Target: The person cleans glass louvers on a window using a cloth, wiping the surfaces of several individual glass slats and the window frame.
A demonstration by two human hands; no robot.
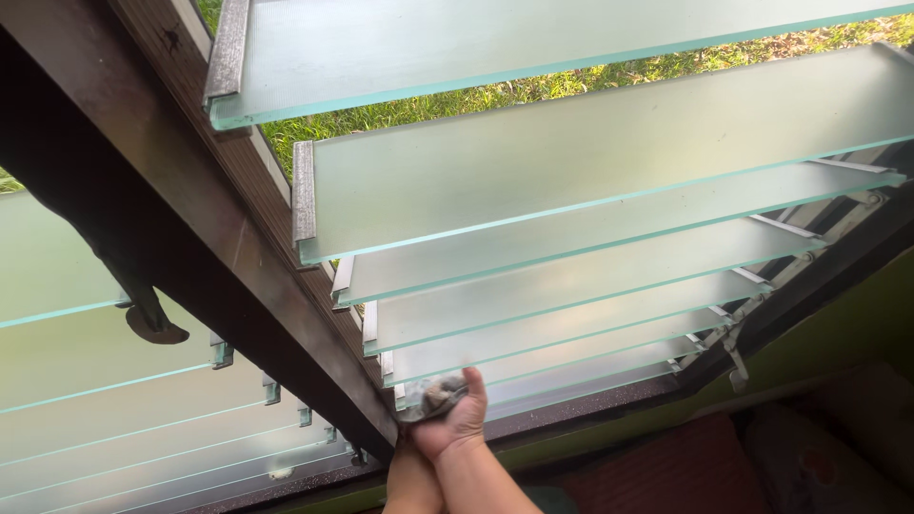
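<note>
My right hand [455, 424] reaches up to the lowest frosted glass slats [533, 366] of a louvre window and grips a crumpled grey cloth [433, 395]. The cloth is pressed against the left end of the bottom slats, beside the dark wooden mullion [219, 247]. My left forearm [409, 481] rises just left of the right wrist. The left hand itself is hidden under the right hand, so its grip cannot be made out.
Several frosted glass slats [590, 152] are tilted open in metal end clips [303, 200], with grass [533, 88] visible outside. A second louvre panel [114, 419] lies left of the mullion. A green wall [838, 324] and reddish fabric [685, 471] sit below the dark sill.
</note>
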